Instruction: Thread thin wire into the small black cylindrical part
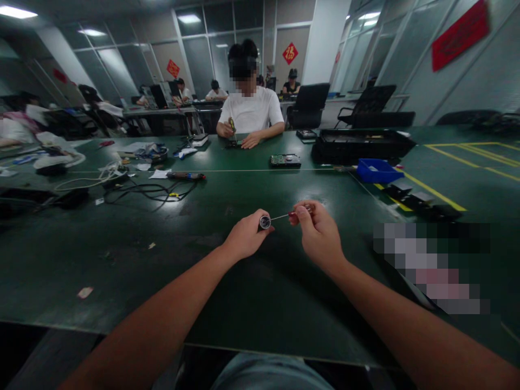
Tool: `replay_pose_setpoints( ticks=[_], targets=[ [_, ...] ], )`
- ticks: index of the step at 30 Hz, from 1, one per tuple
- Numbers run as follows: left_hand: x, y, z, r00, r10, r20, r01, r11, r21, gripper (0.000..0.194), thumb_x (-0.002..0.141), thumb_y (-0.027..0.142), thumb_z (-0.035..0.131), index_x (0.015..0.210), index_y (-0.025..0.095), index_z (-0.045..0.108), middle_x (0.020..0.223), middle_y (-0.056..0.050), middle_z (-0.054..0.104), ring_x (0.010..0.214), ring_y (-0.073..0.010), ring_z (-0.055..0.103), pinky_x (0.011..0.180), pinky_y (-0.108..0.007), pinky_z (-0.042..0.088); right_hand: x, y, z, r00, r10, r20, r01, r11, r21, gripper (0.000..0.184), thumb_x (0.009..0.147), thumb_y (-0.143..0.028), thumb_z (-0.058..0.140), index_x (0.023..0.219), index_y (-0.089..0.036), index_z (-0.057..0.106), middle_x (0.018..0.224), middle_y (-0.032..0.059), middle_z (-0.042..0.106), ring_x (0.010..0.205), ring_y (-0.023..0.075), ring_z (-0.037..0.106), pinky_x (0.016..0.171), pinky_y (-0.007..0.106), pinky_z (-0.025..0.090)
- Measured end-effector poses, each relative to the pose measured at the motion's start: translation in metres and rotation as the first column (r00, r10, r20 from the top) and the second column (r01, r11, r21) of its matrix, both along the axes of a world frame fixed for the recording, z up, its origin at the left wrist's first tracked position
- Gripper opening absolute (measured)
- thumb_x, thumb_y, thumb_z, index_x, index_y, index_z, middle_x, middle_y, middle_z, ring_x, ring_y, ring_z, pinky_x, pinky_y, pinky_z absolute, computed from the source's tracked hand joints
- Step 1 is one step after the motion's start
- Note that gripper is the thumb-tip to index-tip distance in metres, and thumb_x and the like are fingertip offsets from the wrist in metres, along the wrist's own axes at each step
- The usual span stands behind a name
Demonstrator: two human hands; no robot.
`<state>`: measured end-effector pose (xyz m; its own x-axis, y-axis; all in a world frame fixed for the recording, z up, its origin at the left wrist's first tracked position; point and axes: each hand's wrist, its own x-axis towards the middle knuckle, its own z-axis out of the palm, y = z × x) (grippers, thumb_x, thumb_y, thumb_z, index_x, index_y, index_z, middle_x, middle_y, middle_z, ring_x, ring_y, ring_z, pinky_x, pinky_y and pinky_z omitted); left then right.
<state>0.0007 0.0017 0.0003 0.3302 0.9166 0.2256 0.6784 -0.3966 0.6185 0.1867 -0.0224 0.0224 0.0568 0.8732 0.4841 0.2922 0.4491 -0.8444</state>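
left hand (246, 235) gripping little metal cylinder (265, 222) – right hand (320, 234) pinching red-handled screwdriver (292, 217) aimed at it, contact kinda unclear

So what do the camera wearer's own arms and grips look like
The left forearm and right forearm are bare, with no sleeve in view. The left grip and right grip are ungloved human hands; no watch or bracelet shows.
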Motion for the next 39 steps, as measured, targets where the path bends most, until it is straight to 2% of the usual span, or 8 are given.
replay_pose_setpoints(
  ticks=[5,9,12,25,27,30,33,39],
  targets=[
    [-0.001,0.001,-0.001,1.0,-0.007,-0.003,0.007,1.0,-0.01,0.014,0.089,0.032,0.061,0.099,0.024,0.055,0.089,0.001,0.066,0.077,-0.0162,0.059,0.064,-0.027,0.037,0.002,-0.003,0.005,0.975,-0.044,0.216,0.038,0.999,0.032,0.022,0.094,-0.042,0.055,0.091,-0.021,0.061,0.075,0.0013,0.068,0.066,0.015,0.063,0.063,0.029,0.047],
    [-0.003,0.001,-0.002,1.0,-0.004,-0.009,0.004,1.0,0.002,0.017,0.089,0.034,0.06,0.101,0.023,0.055,0.089,0.0,0.065,0.077,-0.0167,0.058,0.063,-0.027,0.037,0.002,-0.008,0.009,0.906,-0.154,0.394,0.113,0.986,0.126,0.036,0.085,-0.047,0.067,0.064,-0.021,0.053,0.053,-0.0046,0.053,0.046,0.0097,0.047,0.048,0.025,0.033],
    [-0.003,0.002,-0.002,1.0,-0.002,-0.013,0.002,1.0,0.006,0.017,0.09,0.036,0.058,0.101,0.023,0.055,0.088,0.0,0.064,0.076,-0.0165,0.058,0.063,-0.027,0.037,0.001,-0.01,0.008,0.884,-0.176,0.433,0.115,0.98,0.165,0.039,0.084,-0.045,0.068,0.059,-0.021,0.05,0.049,-0.0057,0.047,0.043,0.0084,0.043,0.046,0.024,0.03],
    [-0.003,0.002,-0.001,0.999,-0.001,-0.037,0.001,1.0,0.0,0.017,0.091,0.037,0.056,0.101,0.023,0.055,0.089,-0.001,0.065,0.077,-0.0168,0.058,0.064,-0.028,0.038,0.004,-0.011,0.008,0.869,-0.114,0.481,0.034,0.985,0.172,0.035,0.085,-0.049,0.067,0.069,-0.02,0.057,0.057,-0.0028,0.057,0.047,0.0098,0.05,0.047,0.024,0.034],
    [-0.003,0.003,-0.003,1.0,0.0,-0.028,0.0,1.0,0.003,0.017,0.091,0.037,0.057,0.101,0.023,0.055,0.09,-0.001,0.065,0.079,-0.0171,0.059,0.065,-0.028,0.038,0.004,-0.011,0.009,0.876,-0.095,0.473,0.017,0.986,0.165,0.028,0.087,-0.044,0.065,0.074,-0.02,0.059,0.062,-0.0014,0.06,0.05,0.0111,0.053,0.048,0.024,0.037],
    [-0.004,0.004,-0.004,1.0,0.0,-0.019,0.0,1.0,0.012,0.017,0.09,0.035,0.058,0.101,0.023,0.055,0.091,-0.001,0.065,0.081,-0.0177,0.059,0.067,-0.028,0.039,0.004,-0.011,0.011,0.869,0.003,0.494,-0.113,0.974,0.194,0.01,0.091,-0.029,0.058,0.089,-0.02,0.062,0.079,0.0033,0.066,0.068,0.0154,0.061,0.061,0.027,0.046],
    [-0.004,0.004,-0.004,1.0,0.002,-0.025,-0.002,1.0,0.011,0.016,0.09,0.034,0.058,0.102,0.024,0.055,0.092,-0.002,0.065,0.08,-0.0178,0.059,0.067,-0.028,0.04,0.004,-0.012,0.015,0.836,0.076,0.544,-0.212,0.959,0.191,0.01,0.091,-0.023,0.054,0.096,-0.019,0.061,0.088,0.0058,0.066,0.08,0.0185,0.063,0.072,0.031,0.048],
    [-0.004,0.002,-0.002,0.999,0.011,-0.033,-0.012,1.0,-0.001,0.016,0.089,0.033,0.059,0.102,0.024,0.055,0.092,-0.001,0.066,0.081,-0.018,0.06,0.067,-0.029,0.041,0.004,-0.013,0.016,0.846,0.052,0.53,-0.12,0.988,0.094,0.021,0.098,-0.031,0.044,0.099,-0.019,0.061,0.075,0.0021,0.064,0.064,0.0158,0.059,0.062,0.03,0.042]
  ],
)
